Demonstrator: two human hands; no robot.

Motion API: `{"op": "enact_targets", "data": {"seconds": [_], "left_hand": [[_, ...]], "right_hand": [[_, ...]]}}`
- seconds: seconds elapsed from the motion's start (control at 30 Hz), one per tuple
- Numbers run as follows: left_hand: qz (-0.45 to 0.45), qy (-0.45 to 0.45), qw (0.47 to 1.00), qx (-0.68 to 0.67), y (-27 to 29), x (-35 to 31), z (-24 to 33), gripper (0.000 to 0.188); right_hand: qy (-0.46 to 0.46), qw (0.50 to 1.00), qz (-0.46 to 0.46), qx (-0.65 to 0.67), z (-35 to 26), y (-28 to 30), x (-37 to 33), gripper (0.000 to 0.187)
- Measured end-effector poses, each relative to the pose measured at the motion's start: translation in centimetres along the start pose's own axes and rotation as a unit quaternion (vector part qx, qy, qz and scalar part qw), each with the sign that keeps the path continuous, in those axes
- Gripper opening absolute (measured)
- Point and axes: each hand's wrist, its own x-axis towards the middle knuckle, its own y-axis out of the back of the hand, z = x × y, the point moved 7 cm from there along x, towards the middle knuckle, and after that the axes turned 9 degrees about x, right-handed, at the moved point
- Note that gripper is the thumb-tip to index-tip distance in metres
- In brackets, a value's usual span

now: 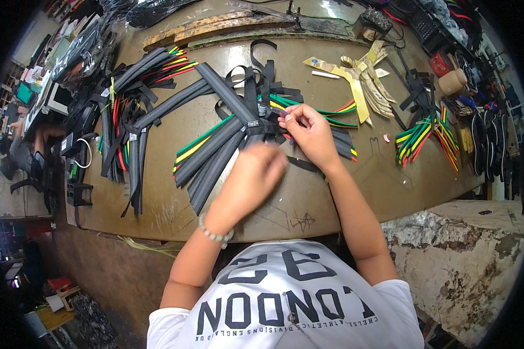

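Observation:
My right hand [310,135] is closed in a pinch, thumb against forefinger, on the end of a dark strap [278,109] above the middle bundle. My left hand [257,174], smeared by motion, hovers over the near side of that bundle, and its fingers do not show clearly. Under both hands lies a fan of grey-black webbing straps [211,152], joined near a small white label [252,123]. Green, yellow and red strips [201,142] stick out among the straps on both sides. A loop of black webbing [263,49] stands up behind it.
More strap bundles [137,136] lie at the left of the table [273,224]. To the right are yellow Y-shaped templates [355,84] and a bundle with coloured ends [419,139]. A wooden bar [215,28] crosses the back. A beige spool [452,82] stands at the right.

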Motion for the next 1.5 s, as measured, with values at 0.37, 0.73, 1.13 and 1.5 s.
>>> {"op": "enact_targets", "data": {"seconds": [0.37, 0.73, 1.13, 1.5], "left_hand": [[0.181, 0.0, 0.971, 0.156, -0.9, 1.0, -3.8, 0.01], [0.209, 0.051, 0.974, 0.066, 0.2, 2.2, -4.4, 0.017], [0.192, 0.068, 0.978, 0.045, -0.4, 2.6, -6.4, 0.015], [0.185, 0.123, 0.968, -0.114, -0.4, 2.4, -7.9, 0.016]], "right_hand": [[0.066, 0.984, -0.092, -0.14, -1.0, -1.0, -0.9, 0.007], [-0.014, 0.999, -0.036, -0.032, 0.5, -0.2, -0.3, 0.007], [0.1, 0.964, -0.061, -0.239, -1.0, -1.5, -1.1, 0.013], [0.087, 0.978, -0.038, -0.188, -1.0, -1.4, -0.9, 0.014]]}}
